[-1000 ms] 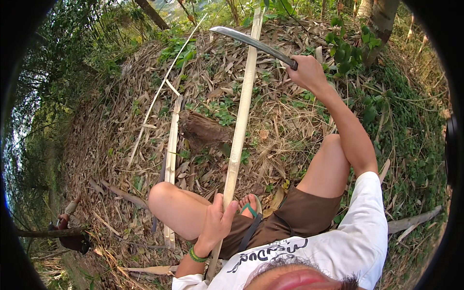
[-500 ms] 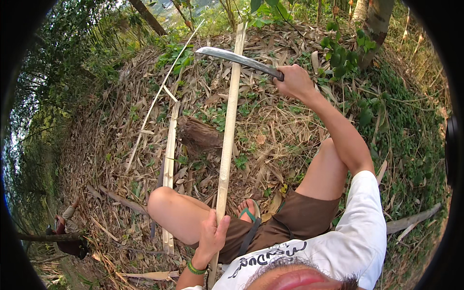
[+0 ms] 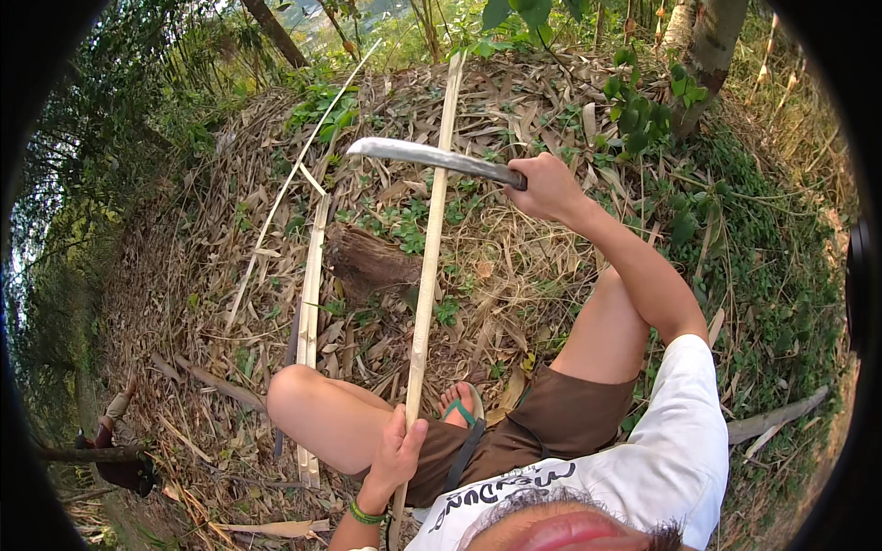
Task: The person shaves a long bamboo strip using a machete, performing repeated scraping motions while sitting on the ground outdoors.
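My left hand (image 3: 397, 453) grips the near end of a long pale bamboo strip (image 3: 430, 248) that runs away from me over my lap toward the trees. My right hand (image 3: 549, 188) is raised and closed on the handle of a long curved machete (image 3: 432, 156), whose blade crosses above the strip and points left. I sit on the ground with bare knees, brown shorts and a green sandal (image 3: 459, 404) under the strip.
Other split bamboo strips (image 3: 310, 303) lie on the dry leaf litter to my left, beside a short stump (image 3: 367, 262). A thin cane (image 3: 294, 179) slants away. A tree trunk (image 3: 712, 46) stands at the far right and a log (image 3: 772, 421) lies nearby.
My right hand has swung the machete down and leftward, so the blade sits lower across the bamboo strip. My left hand has slid slightly nearer along the strip.
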`<state>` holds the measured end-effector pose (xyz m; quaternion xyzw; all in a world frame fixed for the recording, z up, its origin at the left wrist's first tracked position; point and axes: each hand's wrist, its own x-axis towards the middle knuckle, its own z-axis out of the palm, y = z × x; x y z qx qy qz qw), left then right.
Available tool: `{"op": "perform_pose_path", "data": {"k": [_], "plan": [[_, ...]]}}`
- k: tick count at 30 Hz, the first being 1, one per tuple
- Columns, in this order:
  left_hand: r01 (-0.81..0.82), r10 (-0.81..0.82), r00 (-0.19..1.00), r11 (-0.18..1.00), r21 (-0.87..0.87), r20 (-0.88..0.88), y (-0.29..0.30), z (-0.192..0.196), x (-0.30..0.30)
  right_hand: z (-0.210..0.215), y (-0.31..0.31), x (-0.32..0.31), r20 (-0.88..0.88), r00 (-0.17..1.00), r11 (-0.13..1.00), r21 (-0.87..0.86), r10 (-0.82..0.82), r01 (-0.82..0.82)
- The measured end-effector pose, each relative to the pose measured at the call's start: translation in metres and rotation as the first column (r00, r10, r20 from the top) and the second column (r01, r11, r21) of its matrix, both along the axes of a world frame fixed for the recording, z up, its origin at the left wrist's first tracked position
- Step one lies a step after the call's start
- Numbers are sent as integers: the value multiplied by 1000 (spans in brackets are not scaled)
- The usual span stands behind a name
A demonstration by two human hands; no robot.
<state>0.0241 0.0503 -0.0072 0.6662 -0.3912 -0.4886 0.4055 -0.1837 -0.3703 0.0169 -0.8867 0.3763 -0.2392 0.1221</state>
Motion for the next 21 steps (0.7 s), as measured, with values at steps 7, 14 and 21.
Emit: {"op": "perform_pose_path", "data": {"k": [7,14,21], "plan": [[7,1,996,997,81,-92,25,10,1,1,-65,-21,-12,962,960,60,-274,274],[62,-28,671,998,19,-740,26,1,2,-74,-98,-66,110,856,731,582,-505,356],[191,-32,153,982,-2,-988,13,-17,10,-1,-26,13,643,632,522,750,-432,-407]]}}
